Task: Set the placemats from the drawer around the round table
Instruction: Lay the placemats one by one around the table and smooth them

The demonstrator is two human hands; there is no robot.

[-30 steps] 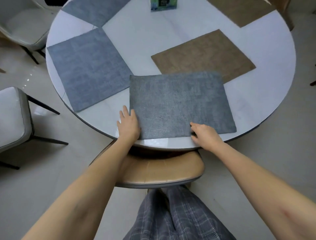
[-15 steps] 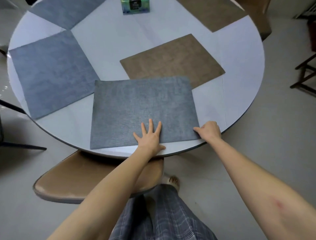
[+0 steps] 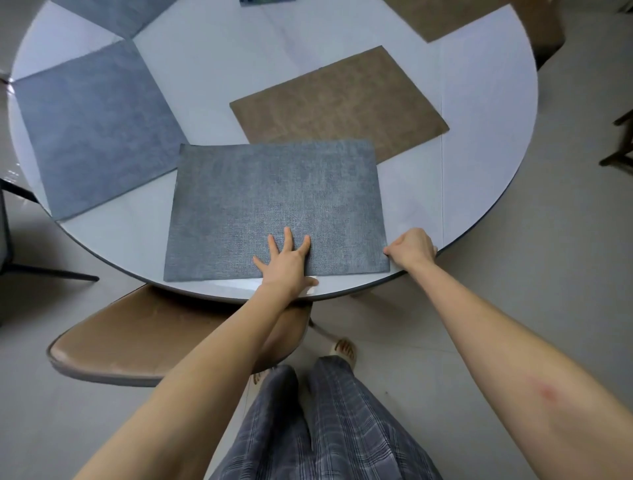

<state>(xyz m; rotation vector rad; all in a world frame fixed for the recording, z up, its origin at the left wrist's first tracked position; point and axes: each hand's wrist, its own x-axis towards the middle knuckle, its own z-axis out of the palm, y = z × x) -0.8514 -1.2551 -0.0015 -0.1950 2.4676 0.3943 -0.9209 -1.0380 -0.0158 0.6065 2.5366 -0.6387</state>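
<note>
A dark grey placemat lies flat at the near edge of the round white table. My left hand presses flat on its near edge with spread fingers. My right hand has curled fingers at the mat's near right corner and pinches that corner. The mat's far edge overlaps a brown placemat. A blue-grey placemat lies to the left. Parts of another blue-grey mat and another brown mat show at the far edge.
A tan chair seat stands tucked under the near edge of the table. A dark chair's legs show at the left, and a dark furniture frame at the right. A small box sits at the table's far side.
My left hand moved from the grey mat's left corner to the middle of its near edge. My right hand shifted to the mat's right corner. The view swung to the right.
</note>
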